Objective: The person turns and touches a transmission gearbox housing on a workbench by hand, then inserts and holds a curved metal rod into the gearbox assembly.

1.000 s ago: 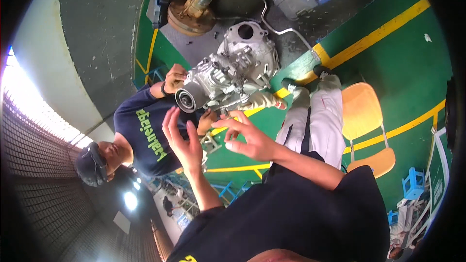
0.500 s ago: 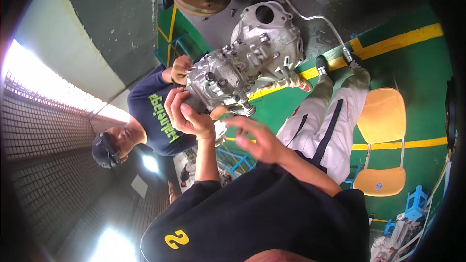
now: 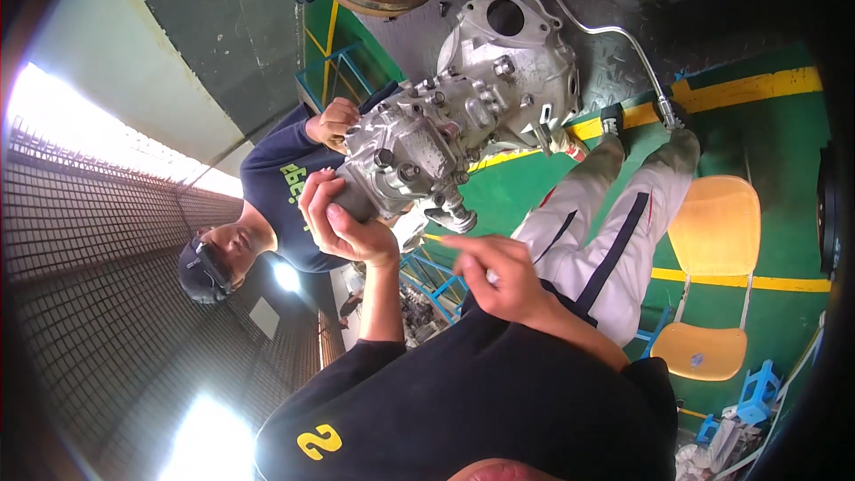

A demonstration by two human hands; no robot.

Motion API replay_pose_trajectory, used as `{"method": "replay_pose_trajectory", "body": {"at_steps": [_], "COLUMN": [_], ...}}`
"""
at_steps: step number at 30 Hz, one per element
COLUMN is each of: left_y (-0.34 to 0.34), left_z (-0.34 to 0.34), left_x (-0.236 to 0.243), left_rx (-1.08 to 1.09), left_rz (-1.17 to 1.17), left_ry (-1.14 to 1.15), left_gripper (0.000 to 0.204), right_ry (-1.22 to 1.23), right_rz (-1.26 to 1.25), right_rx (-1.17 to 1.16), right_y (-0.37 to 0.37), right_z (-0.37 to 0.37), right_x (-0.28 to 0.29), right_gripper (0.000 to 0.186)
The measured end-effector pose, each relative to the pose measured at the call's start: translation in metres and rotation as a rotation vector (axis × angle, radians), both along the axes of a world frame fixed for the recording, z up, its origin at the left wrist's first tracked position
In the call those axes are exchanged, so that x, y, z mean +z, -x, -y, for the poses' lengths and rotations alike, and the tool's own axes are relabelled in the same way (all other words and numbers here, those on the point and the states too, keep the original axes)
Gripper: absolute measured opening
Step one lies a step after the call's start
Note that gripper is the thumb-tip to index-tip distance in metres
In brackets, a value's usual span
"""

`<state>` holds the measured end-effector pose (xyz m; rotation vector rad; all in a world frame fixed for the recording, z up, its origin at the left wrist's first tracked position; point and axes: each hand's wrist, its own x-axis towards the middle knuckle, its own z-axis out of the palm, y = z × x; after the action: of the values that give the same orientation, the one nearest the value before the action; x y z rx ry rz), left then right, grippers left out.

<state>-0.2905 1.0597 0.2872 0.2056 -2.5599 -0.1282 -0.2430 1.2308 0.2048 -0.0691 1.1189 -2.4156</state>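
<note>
A black T-shirt [image 3: 463, 392] with short sleeves, and a bright yellow printed marking [image 3: 319, 442] on its left side. The left hand [image 3: 352, 232] and right hand [image 3: 503, 281] are bare. Farther off to the right, off-white trousers [image 3: 588, 245] with black stripes and thin red trim; dark shoes [image 3: 613, 120] with white detailing.

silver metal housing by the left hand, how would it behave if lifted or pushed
The silver metal housing is likely heavy for its size and rigid, since it looks like thick cast metal. It probably would not roll easily, given its irregular, knobbly outline. Lifting may feel lopsided: the end away from the left hand flares wider.
</note>
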Motion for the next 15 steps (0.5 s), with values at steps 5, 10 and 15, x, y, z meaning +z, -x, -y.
{"method": "replay_pose_trajectory", "body": {"at_steps": [5,10,15], "left_y": [0.001,0.0,-0.001], "left_z": [-0.001,0.002,0.008], "left_x": [0.002,0.007,0.006], "left_rx": [-0.002,-0.025,-0.035], "left_rz": [0.002,0.044,0.017], "left_ry": [0.008,0.005,-0.029], "left_gripper": [0.037,0.035,0.029], "right_ry": [-0.09,-0.216,-0.362], "right_rz": [0.211,0.04,-0.06], "right_rx": [-0.407,-0.11,-0.002], "right_y": [0.009,0.025,0.054], "right_z": [-0.017,-0.005,-0.007], "right_x": [-0.01,-0.003,-0.015], "right_gripper": [0.044,0.05,0.041]}}
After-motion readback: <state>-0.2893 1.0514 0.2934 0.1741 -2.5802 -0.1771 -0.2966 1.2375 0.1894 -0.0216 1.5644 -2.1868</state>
